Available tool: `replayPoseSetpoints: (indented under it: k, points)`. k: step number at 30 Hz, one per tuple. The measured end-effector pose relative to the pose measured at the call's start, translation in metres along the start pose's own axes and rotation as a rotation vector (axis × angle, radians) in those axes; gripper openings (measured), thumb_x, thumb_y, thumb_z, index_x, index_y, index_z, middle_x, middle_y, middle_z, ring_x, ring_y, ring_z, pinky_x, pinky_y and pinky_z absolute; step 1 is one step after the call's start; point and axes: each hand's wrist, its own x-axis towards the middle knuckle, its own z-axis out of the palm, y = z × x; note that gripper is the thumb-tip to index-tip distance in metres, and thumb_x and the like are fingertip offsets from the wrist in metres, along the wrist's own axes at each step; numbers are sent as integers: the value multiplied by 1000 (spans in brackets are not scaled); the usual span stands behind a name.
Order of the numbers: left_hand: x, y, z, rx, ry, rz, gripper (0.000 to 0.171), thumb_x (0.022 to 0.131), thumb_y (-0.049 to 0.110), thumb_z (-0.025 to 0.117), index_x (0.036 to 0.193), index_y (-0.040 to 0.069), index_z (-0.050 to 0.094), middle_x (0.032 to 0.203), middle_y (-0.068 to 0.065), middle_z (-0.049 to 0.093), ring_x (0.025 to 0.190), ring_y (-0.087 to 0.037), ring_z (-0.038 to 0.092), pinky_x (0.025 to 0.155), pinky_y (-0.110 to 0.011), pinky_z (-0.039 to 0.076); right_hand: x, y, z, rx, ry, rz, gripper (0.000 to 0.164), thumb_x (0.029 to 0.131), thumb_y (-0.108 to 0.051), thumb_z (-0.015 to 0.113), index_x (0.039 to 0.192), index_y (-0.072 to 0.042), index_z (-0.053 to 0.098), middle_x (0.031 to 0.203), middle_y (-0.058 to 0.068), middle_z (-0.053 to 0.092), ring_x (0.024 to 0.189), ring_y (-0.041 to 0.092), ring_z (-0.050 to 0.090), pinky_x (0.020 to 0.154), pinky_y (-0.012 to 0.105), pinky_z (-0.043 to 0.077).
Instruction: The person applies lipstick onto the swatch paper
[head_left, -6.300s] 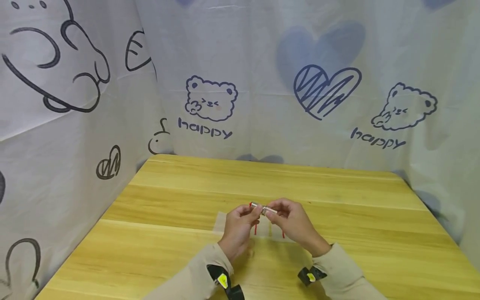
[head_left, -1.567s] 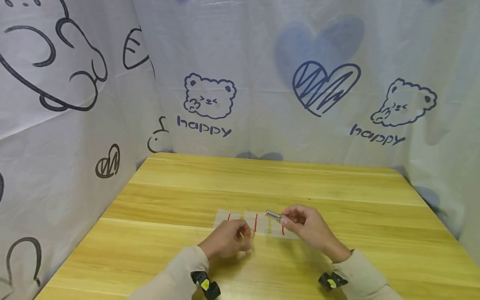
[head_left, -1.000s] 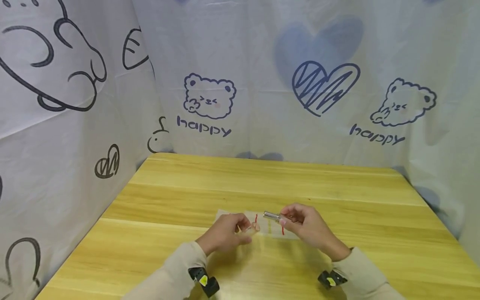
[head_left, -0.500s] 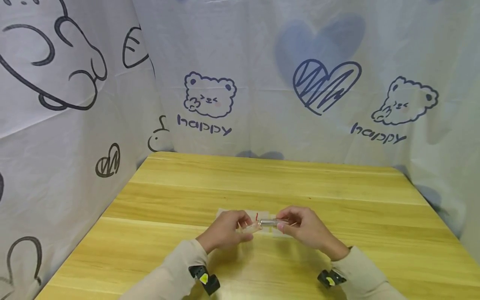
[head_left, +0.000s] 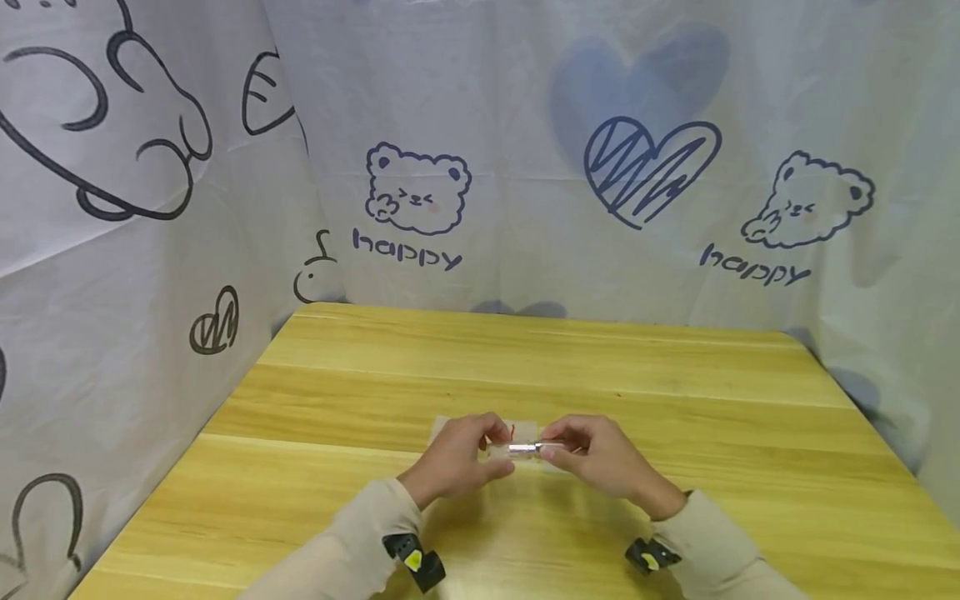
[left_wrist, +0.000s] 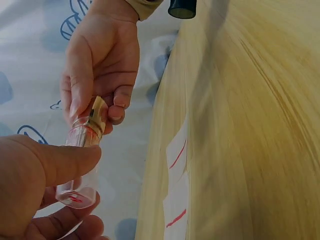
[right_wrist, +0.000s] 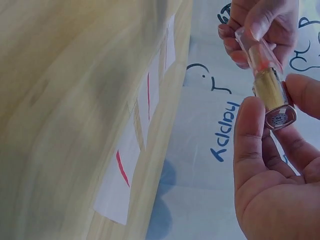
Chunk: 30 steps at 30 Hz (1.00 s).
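My left hand (head_left: 459, 454) pinches the clear cap (left_wrist: 80, 192) of a lipstick between thumb and fingers; red smears show inside its end. From the other side my right hand (head_left: 600, 454) holds the lipstick base (right_wrist: 270, 92), clear-walled and gold inside, with a round label on its end. Cap and base are in line, and the cap is around the metal tube (head_left: 522, 449). Whether it is fully seated I cannot tell. Both hands are just above the table, over white paper strips (right_wrist: 117, 192) with red strokes.
The wooden table (head_left: 315, 483) spreads out around the hands. White printed cloth (head_left: 525, 250) hangs behind it and on the left. Each wrist wears a black strap; the left strap (head_left: 414, 560) has a yellow mark.
Earlier the lipstick's red tip showed; by 1.6 seconds ago it had gone from sight. The left hand then brought up the clear cap, and the hands came together, sliding it over the metal tube.
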Motion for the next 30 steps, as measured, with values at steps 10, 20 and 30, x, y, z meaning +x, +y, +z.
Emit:
replayPoseSetpoints:
  k: [10, 20, 30]
  points:
    - [0, 3, 2, -17, 40, 4, 24, 82, 15, 79, 98, 10, 63, 92, 3, 62, 81, -13, 53, 71, -28, 45, 3, 4, 3, 32, -22, 5, 21, 95, -17, 64, 104, 2, 67, 82, 15, 65, 66, 15, 61, 58, 32, 54]
    - [0, 4, 3, -44, 46, 19, 25, 83, 20, 79, 99, 8, 64, 90, 3, 63, 80, -13, 55, 70, -26, 46, 4, 4, 5, 46, -30, 12, 20, 96, -16, 62, 103, 3, 67, 80, 16, 64, 66, 16, 61, 60, 40, 55]
    - [1, 5, 3, -46, 42, 39, 22, 82, 17, 79, 95, 9, 64, 87, 4, 62, 77, -11, 53, 67, -26, 45, 3, 2, 5, 43, -22, 15, 20, 95, -16, 64, 102, 3, 67, 79, 15, 64, 65, 16, 60, 54, 27, 51]
